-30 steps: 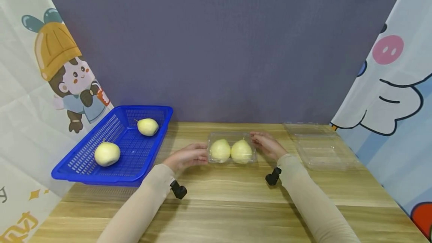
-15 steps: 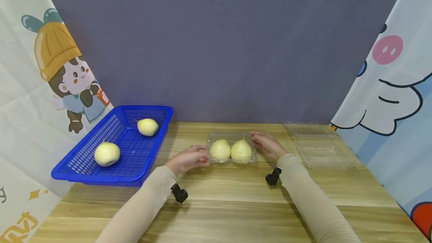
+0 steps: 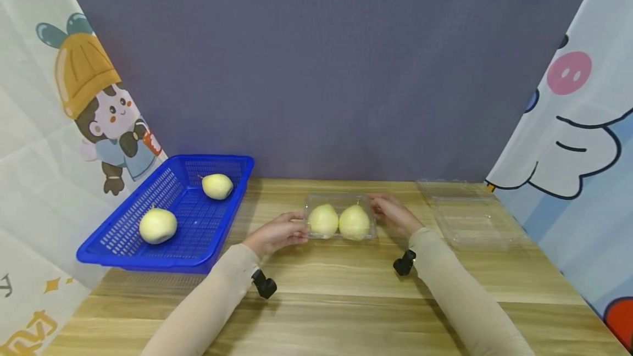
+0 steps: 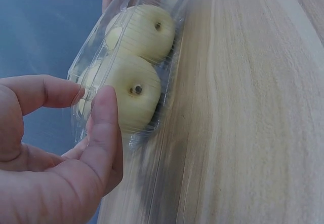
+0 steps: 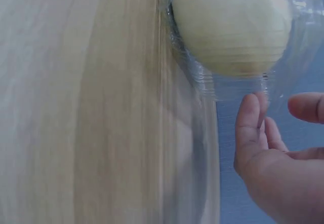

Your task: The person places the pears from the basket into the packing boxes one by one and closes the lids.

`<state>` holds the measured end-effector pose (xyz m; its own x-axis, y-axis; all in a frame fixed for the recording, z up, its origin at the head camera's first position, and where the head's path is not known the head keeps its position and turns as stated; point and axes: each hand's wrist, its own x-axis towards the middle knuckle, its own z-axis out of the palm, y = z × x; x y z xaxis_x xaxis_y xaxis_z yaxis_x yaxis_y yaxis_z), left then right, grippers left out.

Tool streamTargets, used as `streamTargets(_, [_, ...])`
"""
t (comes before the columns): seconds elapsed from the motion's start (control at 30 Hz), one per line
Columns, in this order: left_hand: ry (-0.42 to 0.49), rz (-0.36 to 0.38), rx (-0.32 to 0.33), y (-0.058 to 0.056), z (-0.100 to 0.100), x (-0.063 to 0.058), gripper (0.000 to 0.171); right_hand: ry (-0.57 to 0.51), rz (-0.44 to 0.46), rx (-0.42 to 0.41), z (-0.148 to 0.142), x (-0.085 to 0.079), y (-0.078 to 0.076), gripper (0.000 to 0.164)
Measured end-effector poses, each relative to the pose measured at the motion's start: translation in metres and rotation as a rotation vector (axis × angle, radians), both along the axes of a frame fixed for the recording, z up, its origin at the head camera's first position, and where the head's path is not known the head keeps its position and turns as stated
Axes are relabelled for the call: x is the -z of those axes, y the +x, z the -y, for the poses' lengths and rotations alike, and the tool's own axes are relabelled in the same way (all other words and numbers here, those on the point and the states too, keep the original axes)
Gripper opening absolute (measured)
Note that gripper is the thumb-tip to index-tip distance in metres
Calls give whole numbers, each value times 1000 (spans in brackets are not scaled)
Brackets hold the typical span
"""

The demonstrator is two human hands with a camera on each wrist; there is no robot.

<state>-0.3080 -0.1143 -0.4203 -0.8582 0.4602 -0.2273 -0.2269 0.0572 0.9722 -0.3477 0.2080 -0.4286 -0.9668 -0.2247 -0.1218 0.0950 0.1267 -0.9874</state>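
Observation:
A clear plastic clamshell box sits mid-table with its lid down over two pale yellow pears. My left hand is at the box's left end. In the left wrist view, its thumb and forefinger pinch the box's rim. At the opposite end is my right hand. Seen from the right wrist, its thumb touches the box's corner, while the forefinger stands apart from it with a gap between. The other right fingers are partly hidden behind the thumb.
To the left stands a blue plastic basket with two more pears, one near the front and one at the back. A second clamshell box lies open on the right of the wooden table. A grey panel rises behind.
My left hand has shifted slightly right along the box's left end. The right wrist has moved a little right and down. The clamshell box and its pears stay in place.

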Motion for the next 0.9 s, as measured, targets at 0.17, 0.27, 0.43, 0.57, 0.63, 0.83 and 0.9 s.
streamTargets(0.17, [0,4,-5,1,0,-1,66,36,-4,-40,-3,-5,6,57])
streamTargets(0.27, [-2,10,-8,1,0,-1,66,55,-4,-77,-5,-8,11,57])
streamTargets(0.43, [-2,17,-9,1,0,-1,66,102,-19,-145,-10,-12,21,58])
streamTargets(0.57, [0,11,-3,1,1,0,66,165,-14,-159,-14,-16,30,59])
streamTargets(0.63, [1,12,0,1,1,0,66,193,-13,-167,-14,-17,35,59])
streamTargets(0.83, [1,11,-1,2,1,-1,65,211,-28,-224,-16,-20,47,57])
streamTargets(0.9, [2,11,-1,2,1,-2,65,214,-24,-241,-17,-20,50,56])
